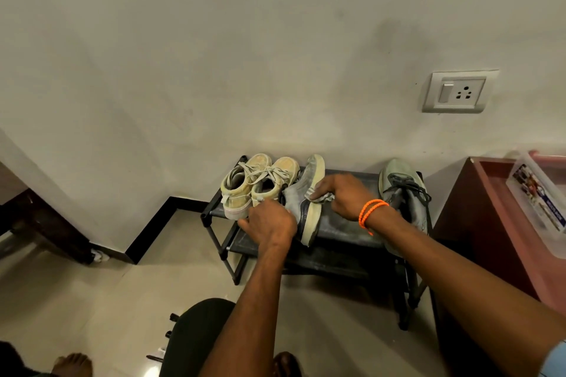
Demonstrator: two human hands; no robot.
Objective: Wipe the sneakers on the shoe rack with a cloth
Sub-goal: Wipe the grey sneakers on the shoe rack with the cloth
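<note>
Left hand (269,223) grips heel of grey sneaker (303,193), tipped on its side on shoe rack (343,223) top shelf; right hand (346,196) clenches cloth (321,196) against its sole edge

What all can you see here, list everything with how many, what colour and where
shoe rack: 1, black, against the wall
beige sneakers: 2, top shelf, left end
tilted grey sneaker: 1, grey, mid-shelf, on its side
grey sneaker: 1, grey with dark laces, right end
cloth: 1, grey, against the tilted sneaker
wall socket: 1, white, wall above right
cabinet: 1, reddish brown, right of rack
plastic box: 1, clear, on the cabinet
left hand: holds the tilted sneaker's heel
right hand: orange wristband, grips the cloth
</note>
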